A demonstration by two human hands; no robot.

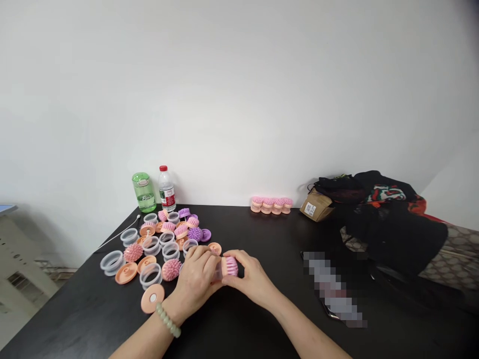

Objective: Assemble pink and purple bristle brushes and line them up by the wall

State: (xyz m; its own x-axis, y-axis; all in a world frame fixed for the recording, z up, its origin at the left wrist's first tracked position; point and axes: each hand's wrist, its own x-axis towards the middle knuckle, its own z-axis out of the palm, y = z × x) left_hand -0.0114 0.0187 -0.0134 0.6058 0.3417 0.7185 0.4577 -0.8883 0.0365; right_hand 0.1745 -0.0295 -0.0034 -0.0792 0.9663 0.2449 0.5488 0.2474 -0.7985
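Observation:
Both hands meet above the black table. My left hand (198,274), with a green bead bracelet on its wrist, is closed round the clear-ringed end of a brush. My right hand (252,279) grips the same pink bristled brush (230,266) between thumb and fingers, its bristles facing right. To the left lie several clear rings (150,275), peach discs (152,298), and pink (171,269) and purple bristled heads (194,234). The left palm and the underside of the held piece are hidden.
A row of pink brushes (271,205) stands by the wall. Behind the loose parts are a green bottle (144,193) and a red-capped bottle (167,190). On the right are a brown packet (316,205), dark clothing (407,234) and a blurred flat object (333,289).

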